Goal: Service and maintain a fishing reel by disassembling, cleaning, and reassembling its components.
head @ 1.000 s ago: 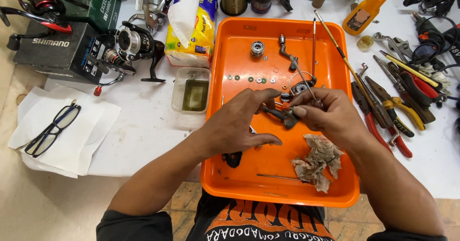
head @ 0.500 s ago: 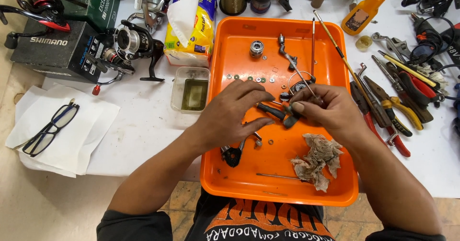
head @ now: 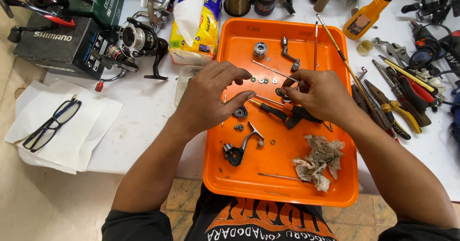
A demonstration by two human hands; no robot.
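My hands hover over an orange tray (head: 287, 198) of fishing reel parts. My right hand (head: 318, 97) pinches a small dark reel part (head: 283, 90), and a black piece (head: 298, 117) shows just below its palm. My left hand (head: 215, 97) is beside it with fingers apart, holding nothing I can see; its thumb is near a thin metal pin. Under the hands lie a black-and-yellow screwdriver (head: 268, 109), a small gear (head: 241, 112), a row of washers (head: 263, 81) and a bail arm piece (head: 239, 150). A dirty rag (head: 318, 163) lies at the tray's near right.
A spinning reel (head: 136, 42), a black box (head: 57, 47) and a tissue pack (head: 196, 18) stand to the left. Glasses (head: 50, 126) rest on white paper. Pliers and wrenches (head: 397, 109) lie to the right, with an orange oil bottle (head: 371, 11) behind. A small clear dish (head: 182, 80) adjoins the tray.
My hands were both closed on the dark part; now the left has come off it and opened. The bail arm piece lies uncovered on the tray.
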